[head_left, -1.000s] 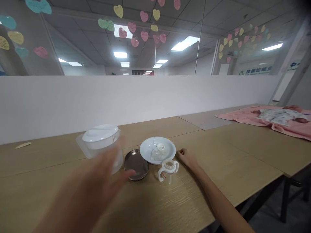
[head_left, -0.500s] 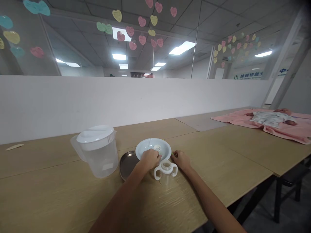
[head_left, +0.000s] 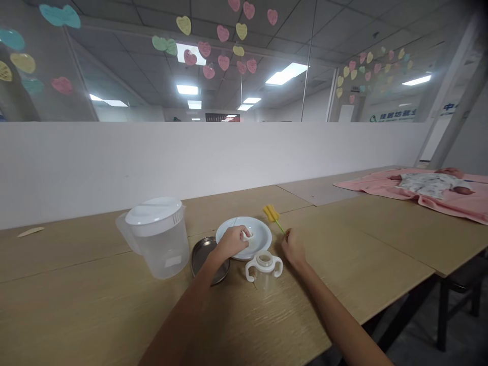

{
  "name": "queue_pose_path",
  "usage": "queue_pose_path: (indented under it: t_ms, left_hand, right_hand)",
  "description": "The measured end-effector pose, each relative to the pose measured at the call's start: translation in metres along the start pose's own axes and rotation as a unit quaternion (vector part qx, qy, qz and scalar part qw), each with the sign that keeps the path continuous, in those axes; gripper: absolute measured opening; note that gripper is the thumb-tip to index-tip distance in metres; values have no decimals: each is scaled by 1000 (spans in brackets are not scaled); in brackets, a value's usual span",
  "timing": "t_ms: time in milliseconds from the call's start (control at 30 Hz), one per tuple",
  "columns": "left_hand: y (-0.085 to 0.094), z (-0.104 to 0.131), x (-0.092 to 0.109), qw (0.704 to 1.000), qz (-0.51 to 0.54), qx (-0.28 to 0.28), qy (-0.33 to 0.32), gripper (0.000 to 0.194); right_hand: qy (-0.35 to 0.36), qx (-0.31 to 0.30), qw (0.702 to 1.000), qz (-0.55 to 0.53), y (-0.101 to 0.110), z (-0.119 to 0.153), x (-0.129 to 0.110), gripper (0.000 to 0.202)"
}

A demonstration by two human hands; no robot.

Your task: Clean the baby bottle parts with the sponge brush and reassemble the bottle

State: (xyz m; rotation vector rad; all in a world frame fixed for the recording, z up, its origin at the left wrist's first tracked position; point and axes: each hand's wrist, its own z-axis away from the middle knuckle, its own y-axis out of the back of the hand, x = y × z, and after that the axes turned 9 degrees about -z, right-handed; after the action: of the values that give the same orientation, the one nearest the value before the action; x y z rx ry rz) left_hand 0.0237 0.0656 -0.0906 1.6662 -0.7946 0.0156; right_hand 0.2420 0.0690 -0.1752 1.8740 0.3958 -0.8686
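Note:
My right hand [head_left: 293,247] is closed on the green stem of a brush with a yellow sponge head [head_left: 271,213], which points up and left above the table. Over the light blue bowl [head_left: 263,239], my left hand [head_left: 233,241] has its fingers curled on a small white ring-shaped part [head_left: 248,235] lying inside. In front of the bowl stands a clear bottle [head_left: 264,277] with a white two-handled collar [head_left: 265,265], its mouth uncovered. A round metal tray [head_left: 202,254] sits left of the bowl, partly hidden by my left hand and wrist.
A clear lidded pitcher [head_left: 162,249] stands left of the tray. Farther left lies a thin pale flat piece [head_left: 31,232]. At the far right a baby doll [head_left: 427,184] rests on a pink cloth [head_left: 362,183]. A white wall runs behind the wooden table [head_left: 95,305].
The yellow sponge brush now shows in my right hand, raised beside the bowl. My left hand has moved onto the white part, its fingers turned toward it. The view has shifted slightly.

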Motion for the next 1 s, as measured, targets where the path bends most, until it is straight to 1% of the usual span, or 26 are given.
queue_pose_path:
  t_ms: [67, 100, 200, 300, 333, 400, 467, 500, 533, 667, 767, 833, 933, 1000]
  left_hand:
    - [4, -3, -3, 998, 59, 33, 9, 25]
    - [5, -5, -4, 995, 90, 48, 16, 27]
    - [7, -10, -5, 978, 181, 95, 39, 32]
    - [8, -11, -2, 957, 253, 131, 52, 51]
    - [9, -10, 0, 946, 285, 143, 55, 59]
    - [11, -8, 7, 913, 369, 166, 59, 75]
    - [14, -6, 13, 874, 448, 176, 58, 85]
    - [16, -4, 15, 862, 472, 174, 54, 87]
    - [17, -3, 18, 859, 482, 167, 50, 88]
    - [23, -2, 22, 861, 488, 140, 36, 82]
    - [26, -2, 24, 857, 501, 117, 26, 84]
    - [27, -3, 25, 851, 513, 107, 27, 81]
    - [27, -4, 26, 840, 529, 119, 29, 66]
    - [27, -4, 27, 837, 531, 130, 32, 60]
  right_hand:
    - [24, 34, 998, -39, 1, 2, -1, 28]
    - [47, 48, 996, -56, 2, 3, -1, 29]
    - [139, 78, 983, -88, 4, 8, -4, 29]
    - [234, 81, 961, -122, 5, 12, -4, 28]
    - [265, 76, 952, -135, 5, 14, -4, 26]
    - [314, 67, 934, -158, 4, 16, -3, 24]
    - [335, 75, 924, -169, 3, 16, -2, 23]
    - [338, 85, 922, -170, 3, 16, -1, 22]
    - [340, 96, 920, -169, 3, 16, -1, 22]
    - [348, 131, 914, -163, 3, 15, 0, 20]
    - [358, 142, 909, -159, 3, 14, 1, 20]
    - [363, 147, 908, -152, 2, 15, 1, 20]
    - [373, 150, 905, -137, 2, 15, 1, 21]
    - [389, 151, 900, -129, 2, 15, 1, 21]
